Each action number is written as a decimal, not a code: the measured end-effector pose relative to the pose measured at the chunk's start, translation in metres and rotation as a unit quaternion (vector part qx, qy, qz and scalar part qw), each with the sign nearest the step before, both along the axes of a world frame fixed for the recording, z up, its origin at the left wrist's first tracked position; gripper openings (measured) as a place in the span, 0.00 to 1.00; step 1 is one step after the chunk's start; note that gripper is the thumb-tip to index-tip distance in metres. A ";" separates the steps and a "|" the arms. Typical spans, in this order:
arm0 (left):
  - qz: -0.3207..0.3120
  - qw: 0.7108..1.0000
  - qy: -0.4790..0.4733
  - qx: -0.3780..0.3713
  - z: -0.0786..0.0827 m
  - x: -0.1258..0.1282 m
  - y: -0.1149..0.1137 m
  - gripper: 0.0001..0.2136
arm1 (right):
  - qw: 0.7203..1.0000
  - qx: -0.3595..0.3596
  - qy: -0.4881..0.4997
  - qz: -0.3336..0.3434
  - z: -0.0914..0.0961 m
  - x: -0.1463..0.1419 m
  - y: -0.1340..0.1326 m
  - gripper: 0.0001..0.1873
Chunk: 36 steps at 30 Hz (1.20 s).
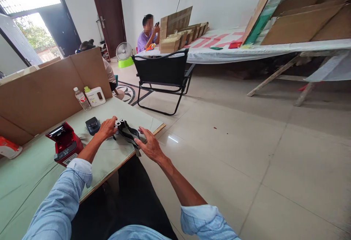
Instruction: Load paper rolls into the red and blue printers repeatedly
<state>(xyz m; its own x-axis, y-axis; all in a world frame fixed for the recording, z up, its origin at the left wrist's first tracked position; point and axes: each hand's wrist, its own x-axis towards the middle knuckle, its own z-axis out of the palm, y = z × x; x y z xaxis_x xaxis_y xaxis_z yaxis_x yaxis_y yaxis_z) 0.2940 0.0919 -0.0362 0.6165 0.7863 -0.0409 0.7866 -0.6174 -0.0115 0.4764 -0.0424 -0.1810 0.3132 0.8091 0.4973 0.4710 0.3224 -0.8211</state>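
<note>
Paper rolls (122, 121) lie near the tabletop's (38, 159) front edge, outside the red printer (68, 143), whose lid is already raised. Left hand (108, 127) is at them, grip I cannot tell; right hand (150, 145) is spread beside black strips (128, 132).

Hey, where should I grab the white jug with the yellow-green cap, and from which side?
Probably best by the handle of the white jug, coming from the right: its grip opening is on that side. A clear bottle stands close on its left and a cardboard panel rises behind, so those sides look tighter.
</note>
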 end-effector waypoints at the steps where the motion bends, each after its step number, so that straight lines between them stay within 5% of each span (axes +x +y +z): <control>1: -0.002 1.000 -0.005 0.004 0.002 0.000 0.000 0.22 | 1.000 0.002 0.003 0.000 0.001 0.000 0.000 0.32; 12: -0.050 0.998 -0.011 0.048 0.059 -0.004 -0.015 0.17 | 0.994 0.052 0.091 0.040 0.038 -0.005 -0.010 0.30; 19: -0.140 0.985 -0.080 0.061 0.090 -0.024 -0.055 0.16 | 0.968 0.015 0.224 0.114 0.081 -0.017 -0.017 0.34; 23: -0.195 0.967 -0.142 0.087 0.095 -0.039 -0.095 0.16 | 0.914 -0.069 0.313 0.249 0.100 -0.039 -0.013 0.35; 28: -0.246 0.933 -0.233 0.121 0.092 -0.060 -0.140 0.13 | 0.780 -0.129 0.422 0.444 0.110 -0.076 -0.022 0.36; 30: -0.252 0.921 -0.265 0.133 0.091 -0.068 -0.154 0.13 | 0.757 -0.121 0.437 0.469 0.111 -0.088 -0.030 0.32; 36: -0.241 0.893 -0.372 0.070 0.097 -0.089 -0.183 0.13 | 0.802 -0.080 0.388 0.446 0.122 -0.104 -0.051 0.28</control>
